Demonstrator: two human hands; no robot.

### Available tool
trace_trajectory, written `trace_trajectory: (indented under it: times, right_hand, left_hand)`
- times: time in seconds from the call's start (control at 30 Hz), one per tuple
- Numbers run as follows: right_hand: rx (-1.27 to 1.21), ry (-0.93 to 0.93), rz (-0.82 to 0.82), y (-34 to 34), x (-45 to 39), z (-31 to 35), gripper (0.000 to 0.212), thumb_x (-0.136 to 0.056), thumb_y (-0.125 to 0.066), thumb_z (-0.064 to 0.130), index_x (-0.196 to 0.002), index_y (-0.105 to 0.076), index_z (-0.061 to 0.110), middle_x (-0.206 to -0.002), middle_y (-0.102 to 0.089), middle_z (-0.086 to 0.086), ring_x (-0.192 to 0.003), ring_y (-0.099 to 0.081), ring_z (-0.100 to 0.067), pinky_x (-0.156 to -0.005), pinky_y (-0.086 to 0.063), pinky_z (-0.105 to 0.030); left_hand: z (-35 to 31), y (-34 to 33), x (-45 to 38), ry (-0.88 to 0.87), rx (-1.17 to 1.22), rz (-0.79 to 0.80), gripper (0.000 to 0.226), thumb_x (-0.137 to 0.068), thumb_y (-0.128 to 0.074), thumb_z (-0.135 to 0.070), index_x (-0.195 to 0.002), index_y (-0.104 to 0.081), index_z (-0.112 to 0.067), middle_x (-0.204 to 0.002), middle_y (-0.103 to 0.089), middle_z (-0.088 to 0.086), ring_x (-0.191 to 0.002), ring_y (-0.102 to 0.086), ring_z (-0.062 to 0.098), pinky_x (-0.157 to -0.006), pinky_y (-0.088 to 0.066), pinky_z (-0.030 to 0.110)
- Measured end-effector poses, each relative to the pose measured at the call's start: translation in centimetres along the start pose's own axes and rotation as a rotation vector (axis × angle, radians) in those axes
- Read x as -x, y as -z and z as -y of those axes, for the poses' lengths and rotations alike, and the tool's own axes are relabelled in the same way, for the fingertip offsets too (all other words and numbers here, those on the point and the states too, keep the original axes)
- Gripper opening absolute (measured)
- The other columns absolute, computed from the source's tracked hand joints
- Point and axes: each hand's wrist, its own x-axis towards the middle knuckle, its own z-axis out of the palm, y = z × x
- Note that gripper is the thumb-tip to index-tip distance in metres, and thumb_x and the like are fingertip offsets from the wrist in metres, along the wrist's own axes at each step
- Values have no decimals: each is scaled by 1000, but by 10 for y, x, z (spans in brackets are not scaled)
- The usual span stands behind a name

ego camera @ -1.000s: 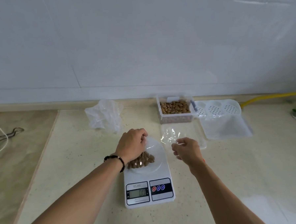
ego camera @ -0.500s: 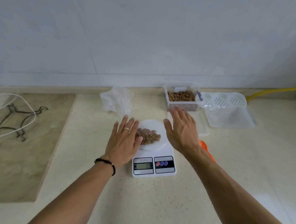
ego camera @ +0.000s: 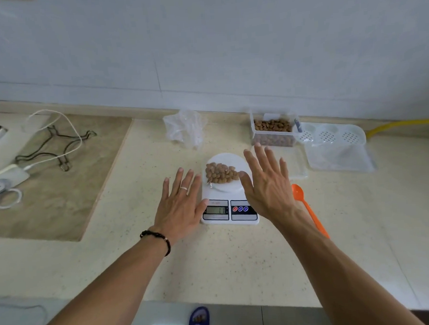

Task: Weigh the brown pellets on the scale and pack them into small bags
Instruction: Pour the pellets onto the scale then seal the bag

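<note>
On the scale (ego camera: 229, 206) sit bagged pellets (ego camera: 221, 172), flanked by spread fingers (ego camera: 182, 180); tub (ego camera: 274, 132) holds more

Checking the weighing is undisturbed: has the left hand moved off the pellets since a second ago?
Yes. The left hand has left the pellets and now lies flat and open on the left of the scale, fingers spread.

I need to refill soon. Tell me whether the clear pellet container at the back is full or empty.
Nearly full: the clear container shows brown pellets heaped close to its rim, lid off.
</note>
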Motion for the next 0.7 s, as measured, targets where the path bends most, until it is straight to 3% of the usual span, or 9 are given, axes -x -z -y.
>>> trace_trajectory:
  times: [0.3, 0.43, 0.6, 0.7]
  right_hand:
    - [-8, -18, 33, -2, 0, -3, 56, -103, -21, 45, -154, -10, 26, -163, 5, -2, -150, 7, -23, -118, 4, -47]
    - [-47, -64, 53, -5, -7, -13, 56, -103, -23, 45, -154, -12, 25, -163, 2, -3, -150, 6, -24, -119, 2, -46]
    - [-127, -190, 24, -13, -19, -36, 56, -102, -26, 45, -153, -20, 23, -163, -10, -6, -150, -3, -26, -119, -9, -45]
    - [-201, -333, 4, -20, -24, -55, 56, -101, -33, 43, -151, -25, 20, -160, -20, -9, -148, -12, -27, -118, -15, -44]
  left_hand:
    - [-5, 4, -3, 7, 12, 18, 85, -86, 7, -58, -155, -11, -12, -163, -4, 8, -149, 8, 26, -118, 5, 49]
    - [-6, 6, -20, -29, 16, 1, 83, -87, 5, -58, -154, -12, -12, -162, -7, 9, -149, 8, 26, -118, 6, 48]
    - [-15, 8, -62, -95, 6, 30, 82, -87, 3, -57, -155, -11, -13, -163, -6, 7, -149, 10, 25, -119, 5, 48]
    - [-25, 4, -95, -148, 22, 47, 70, -96, -11, -54, -154, -14, -13, -163, -8, 6, -149, 9, 25, -120, 3, 49]
